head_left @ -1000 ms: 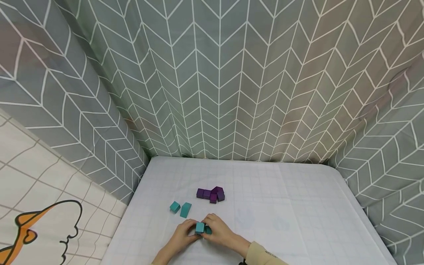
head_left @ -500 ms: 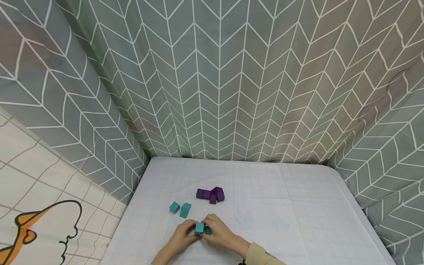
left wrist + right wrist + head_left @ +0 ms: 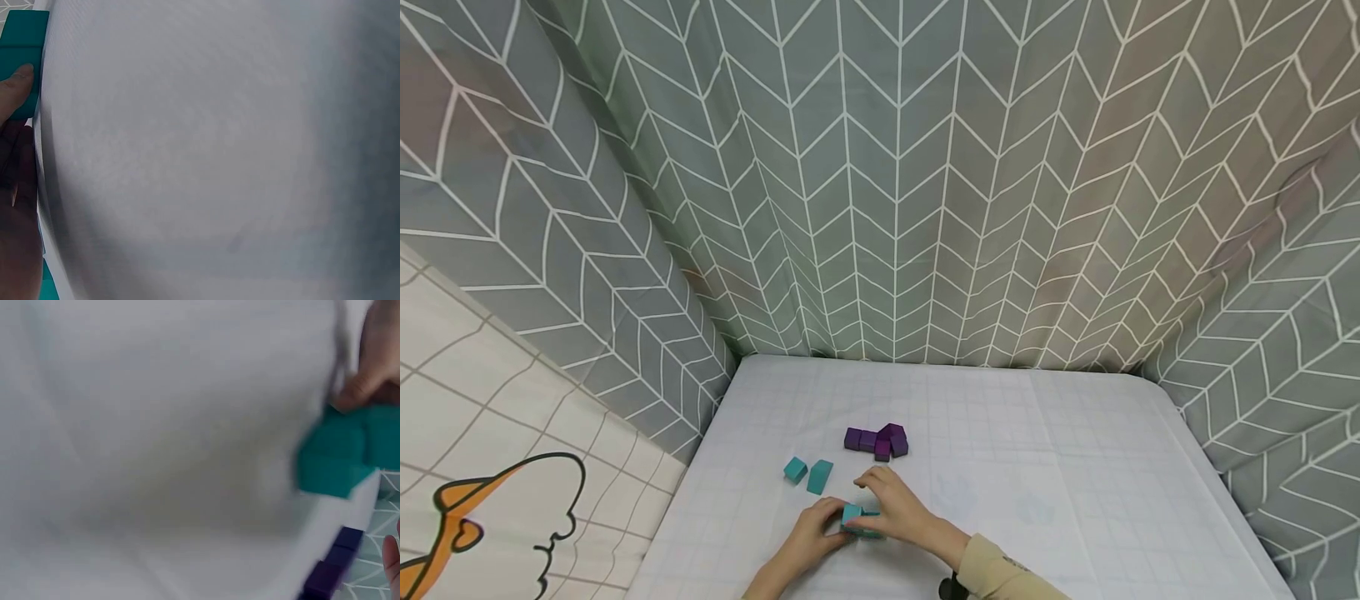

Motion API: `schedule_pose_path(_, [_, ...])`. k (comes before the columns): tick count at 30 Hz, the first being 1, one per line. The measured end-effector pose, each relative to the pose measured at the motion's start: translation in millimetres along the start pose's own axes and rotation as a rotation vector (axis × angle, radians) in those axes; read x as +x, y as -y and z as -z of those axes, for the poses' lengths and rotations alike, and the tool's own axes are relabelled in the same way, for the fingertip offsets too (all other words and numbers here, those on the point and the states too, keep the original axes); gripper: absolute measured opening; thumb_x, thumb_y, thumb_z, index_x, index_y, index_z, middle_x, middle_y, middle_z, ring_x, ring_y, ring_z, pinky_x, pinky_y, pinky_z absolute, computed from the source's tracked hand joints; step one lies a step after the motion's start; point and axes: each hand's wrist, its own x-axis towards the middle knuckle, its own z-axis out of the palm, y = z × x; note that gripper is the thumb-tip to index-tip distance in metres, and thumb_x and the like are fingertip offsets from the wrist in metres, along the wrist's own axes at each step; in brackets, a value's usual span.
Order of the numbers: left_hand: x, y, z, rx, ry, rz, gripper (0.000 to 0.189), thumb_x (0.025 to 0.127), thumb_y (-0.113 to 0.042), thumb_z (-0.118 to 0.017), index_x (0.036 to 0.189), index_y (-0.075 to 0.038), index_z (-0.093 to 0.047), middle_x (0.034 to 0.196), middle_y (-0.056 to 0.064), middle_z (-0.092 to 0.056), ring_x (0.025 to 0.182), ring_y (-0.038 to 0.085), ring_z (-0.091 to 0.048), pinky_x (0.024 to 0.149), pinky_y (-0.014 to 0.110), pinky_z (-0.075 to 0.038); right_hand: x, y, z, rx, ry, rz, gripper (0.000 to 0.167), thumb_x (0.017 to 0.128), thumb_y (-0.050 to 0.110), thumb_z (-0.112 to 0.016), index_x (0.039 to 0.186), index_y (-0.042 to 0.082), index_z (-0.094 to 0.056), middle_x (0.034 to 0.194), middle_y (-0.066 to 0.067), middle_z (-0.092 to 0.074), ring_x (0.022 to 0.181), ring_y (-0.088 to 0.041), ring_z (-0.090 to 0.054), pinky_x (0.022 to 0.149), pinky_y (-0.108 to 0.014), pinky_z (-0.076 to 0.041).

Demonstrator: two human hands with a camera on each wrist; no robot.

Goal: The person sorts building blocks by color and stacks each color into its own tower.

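A teal cube-shaped block (image 3: 851,513) is gripped by my left hand (image 3: 811,532), its thumb on the near side and fingers on the far side. Another teal block (image 3: 872,534) sits against it on the right, partly hidden by my right hand (image 3: 898,508). The right thumb lies straight across the blocks while the index finger is raised away from them. In the left wrist view the left thumb (image 3: 20,80) presses the joined teal blocks (image 3: 25,28). In the right wrist view, a thumb (image 3: 356,394) touches the edge of the teal blocks (image 3: 334,459), somewhat blurred.
Two loose teal blocks, a cube (image 3: 796,470) and a slanted one (image 3: 820,477), lie left of the hands. Beyond is a cluster of several purple blocks (image 3: 868,440). The white cloth-covered table (image 3: 1060,483) meets a grey patterned curtain (image 3: 895,208) at the back.
My right hand has opened: its fingers have lifted off the right-hand teal block and spread from the thumb. The left hand and the loose blocks have stayed in place.
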Motion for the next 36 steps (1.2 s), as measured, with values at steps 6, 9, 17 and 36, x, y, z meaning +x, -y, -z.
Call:
schedule_pose_path(6, [2.7, 2.5, 1.6, -0.008, 0.007, -0.001, 0.037, 0.074, -0.034, -0.068, 0.105, -0.016, -0.058, 0.101, -0.006, -0.059, 0.095, 0.012, -0.055, 0.082, 0.029, -0.046, 40.9, -4.9, 23.8, -0.062, -0.025, 0.007, 0.051, 0.073, 0.041, -0.07, 0.106, 0.005, -0.058, 0.099, -0.003, -0.055, 0.093, -0.012, -0.048, 0.082, -0.023, -0.043])
schedule_pose_path(9, [2.6, 4.7, 1.4, -0.009, 0.007, -0.003, 0.037, 0.075, -0.036, -0.067, 0.104, -0.016, -0.058, 0.1, -0.007, -0.059, 0.094, 0.011, -0.055, 0.081, 0.029, -0.047, 62.9, -4.9, 30.9, -0.058, -0.034, -0.003, 0.05, 0.074, 0.04, -0.069, 0.107, 0.004, -0.058, 0.1, -0.004, -0.055, 0.095, -0.013, -0.049, 0.082, -0.022, -0.044])
schedule_pose_path(17, [2.4, 5.7, 1.5, -0.024, 0.039, 0.024, 0.038, 0.075, -0.038, -0.067, 0.105, -0.016, -0.058, 0.101, -0.008, -0.058, 0.096, 0.012, -0.055, 0.083, 0.029, -0.046, 112.3, 3.4, 20.8, -0.121, -0.052, -0.084, 0.048, 0.076, 0.043, -0.066, 0.104, 0.005, -0.06, 0.095, -0.002, -0.056, 0.091, -0.013, -0.05, 0.079, -0.024, -0.043])
schedule_pose_path(36, [-1.8, 6.3, 1.7, 0.026, 0.0, -0.001, 0.039, 0.072, -0.026, -0.071, 0.106, -0.01, -0.059, 0.103, -0.001, -0.059, 0.096, 0.017, -0.055, 0.084, 0.034, -0.045, 142.3, 28.7, -59.4, -0.304, 0.28, -0.535, 0.043, 0.068, 0.056, -0.066, 0.066, 0.014, -0.059, 0.078, 0.0, -0.052, 0.078, -0.016, -0.049, 0.066, -0.03, -0.044])
